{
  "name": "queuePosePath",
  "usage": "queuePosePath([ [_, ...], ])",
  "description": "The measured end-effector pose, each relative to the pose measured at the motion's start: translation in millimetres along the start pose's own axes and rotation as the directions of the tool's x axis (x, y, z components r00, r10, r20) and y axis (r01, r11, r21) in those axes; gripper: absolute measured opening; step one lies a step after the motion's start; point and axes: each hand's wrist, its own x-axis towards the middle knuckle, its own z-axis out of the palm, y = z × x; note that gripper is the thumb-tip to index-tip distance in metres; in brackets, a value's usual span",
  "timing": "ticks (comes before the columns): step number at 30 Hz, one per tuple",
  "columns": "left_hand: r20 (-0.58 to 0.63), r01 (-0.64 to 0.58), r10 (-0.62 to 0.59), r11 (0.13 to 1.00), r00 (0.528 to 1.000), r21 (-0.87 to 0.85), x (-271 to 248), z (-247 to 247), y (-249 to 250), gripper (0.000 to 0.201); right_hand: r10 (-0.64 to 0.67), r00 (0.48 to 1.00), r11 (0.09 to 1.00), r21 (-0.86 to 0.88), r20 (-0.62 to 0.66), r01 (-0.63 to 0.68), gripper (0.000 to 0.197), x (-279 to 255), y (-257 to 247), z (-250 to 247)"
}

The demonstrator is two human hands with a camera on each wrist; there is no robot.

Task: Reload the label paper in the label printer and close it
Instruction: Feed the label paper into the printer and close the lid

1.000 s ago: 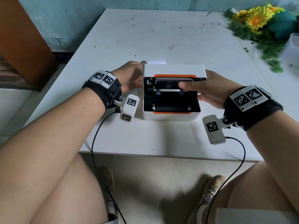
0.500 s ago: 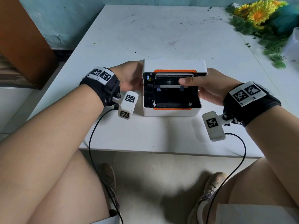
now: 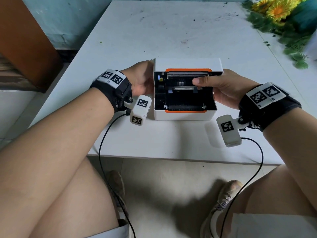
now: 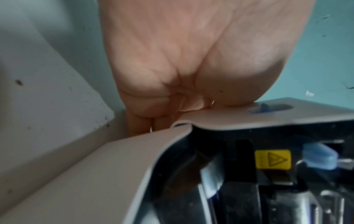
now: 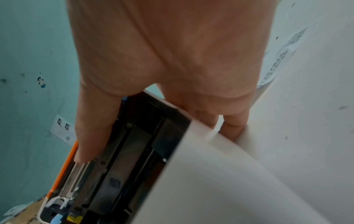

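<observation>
The white label printer [image 3: 185,115] with orange trim stands open near the table's front edge, its lid [image 3: 187,63] tipped up at the far side. My left hand [image 3: 142,79] grips the printer's left side, and its fingers curl down behind the lid's corner [image 4: 184,121]. My right hand [image 3: 221,85] holds the lid's right end: the thumb [image 3: 200,81] lies across the lid's inner face by the metal bar [image 5: 76,174], and the fingers [image 5: 233,124] reach behind the body. A thin white paper edge [image 3: 180,88] shows inside the black bay.
The white table [image 3: 171,31] stretches away behind the printer. Artificial sunflowers and greenery [image 3: 283,12] lie at its far right. A printed white strip [image 5: 277,60] lies on the table behind the printer. Camera cables hang off the front edge by my knees.
Both hands keep the same hold on the printer and the lid stays up. Only the head view has shifted a little.
</observation>
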Motion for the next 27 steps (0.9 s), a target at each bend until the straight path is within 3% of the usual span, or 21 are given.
queuePosePath([
  [6, 0.049, -0.023, 0.024, 0.999, 0.999, -0.025, 1.4, 3.0, -1.4, 0.042, -0.016, 1.000, 0.999, 0.034, -0.005, 0.016, 0.076, -1.0, 0.6, 0.6],
  [11, 0.053, -0.018, 0.018, 1.000, 0.998, -0.016, 3.8, 0.8, -2.8, 0.052, -0.035, 0.999, 0.995, 0.097, 0.027, 0.032, 0.065, -1.9, -1.1, 4.5],
  [15, 0.078, -0.033, 0.038, 0.998, 0.996, -0.061, 3.5, 4.2, -3.1, 0.045, -0.035, 0.999, 0.995, 0.097, 0.019, 0.033, 0.064, -2.8, -1.2, 4.5],
  [24, 0.035, 0.016, -0.015, 0.999, 0.999, -0.041, 2.6, 2.5, -4.5, 0.060, -0.030, 0.999, 0.995, 0.094, 0.036, 0.026, 0.065, -0.9, 1.4, 3.1],
  [27, 0.057, -0.001, 0.004, 0.999, 0.998, -0.048, 0.4, 5.2, -3.4, 0.045, -0.027, 0.999, 0.996, 0.084, 0.033, 0.024, 0.064, -0.4, 1.7, 2.6],
])
